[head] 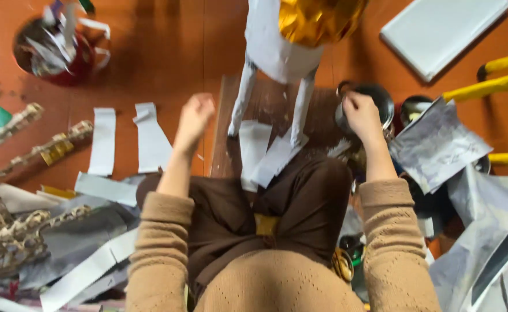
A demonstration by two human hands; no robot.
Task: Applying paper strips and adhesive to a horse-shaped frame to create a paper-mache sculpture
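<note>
The right hand is closed, fingers dipped at the rim of the metal bowl just beside the white paper figure. The left hand hangs loosely curled, holding nothing. Paper strips at the figure's 2 legs look light, limp and easily torn; take them by the ends.

A single head-worn camera looks steeply down from close above the seated person's lap, taking in both raised hands, the paper figure standing just ahead and the littered orange floor around them.
</note>
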